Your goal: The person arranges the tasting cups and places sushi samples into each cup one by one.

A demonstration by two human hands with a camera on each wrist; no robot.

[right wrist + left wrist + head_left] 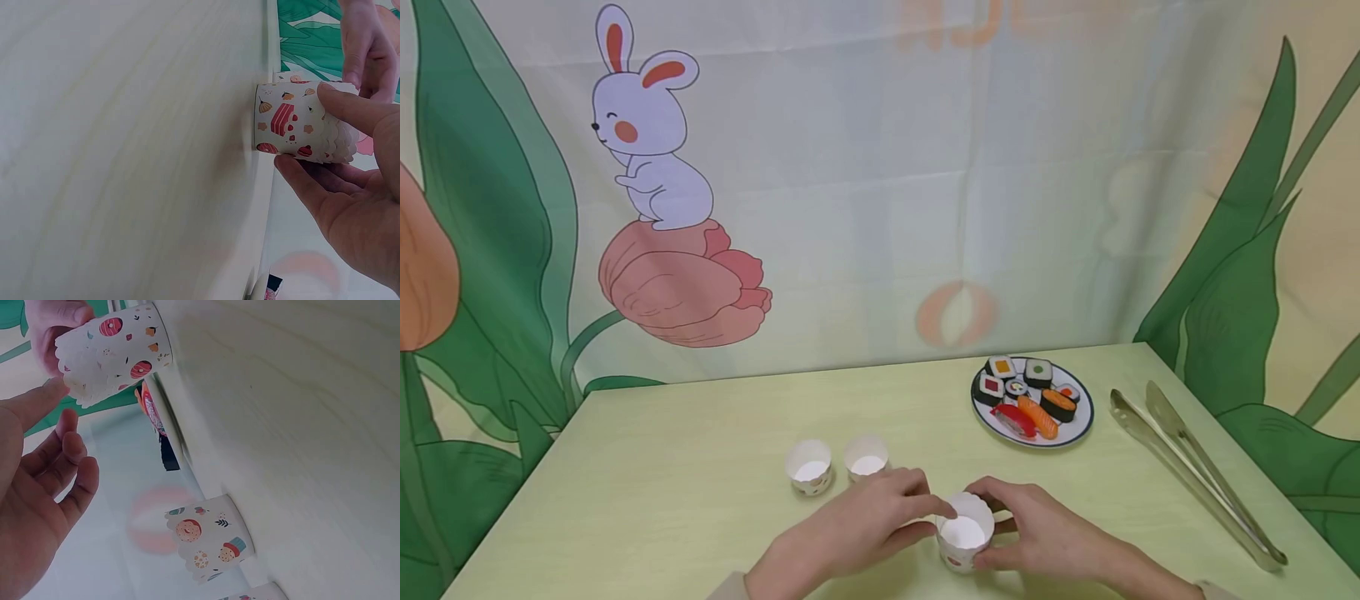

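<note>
A white paper baking cup (965, 537) with cake and donut prints stands upright at the front of the table. My right hand (1037, 533) grips it round the side, thumb at the near side and fingers behind. In the right wrist view, several scalloped rim edges overlap at the mouth of this cup (290, 122). My left hand (872, 521) pinches at the rim from the left, its index fingertip inside the mouth. The other fingers of the left hand (37, 487) hang bent, apart from the cup. Two similar cups, a left one (809, 468) and a right one (867, 457), stand behind the left hand.
A blue-rimmed plate (1078, 429) of sushi pieces (1037, 417) lies at the back right. Metal tongs (1198, 479) rest along the table's right side. Behind the pale table (662, 467) hangs a cloth (865, 208) printed with a rabbit and tulips.
</note>
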